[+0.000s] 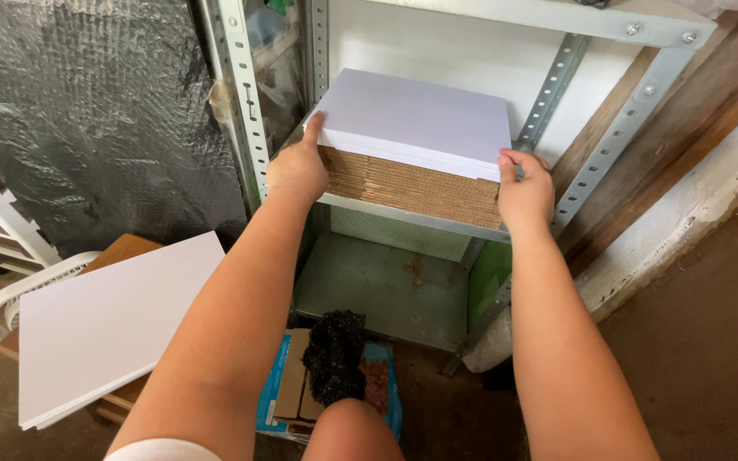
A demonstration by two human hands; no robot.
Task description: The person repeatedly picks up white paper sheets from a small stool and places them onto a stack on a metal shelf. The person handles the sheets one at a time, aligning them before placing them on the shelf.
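Nearest the camera, a bare knee (348,427) shows above a blue-edged cardboard box (288,388) on the floor, with a dark crumpled bag (335,354) lying on it. To the left, a stack of white sheets (108,324) rests on a wooden surface beside a white plastic chair (10,299). Further out, both forearms reach to a metal shelf rack (245,111). The left hand (298,166) grips the left end of a stack of flat cardboard sheets (412,183), fingers wrapped over its white top sheet. The right hand (524,192) clasps the right end. The stack sits on the rack's middle shelf, above an empty lower shelf (382,286).
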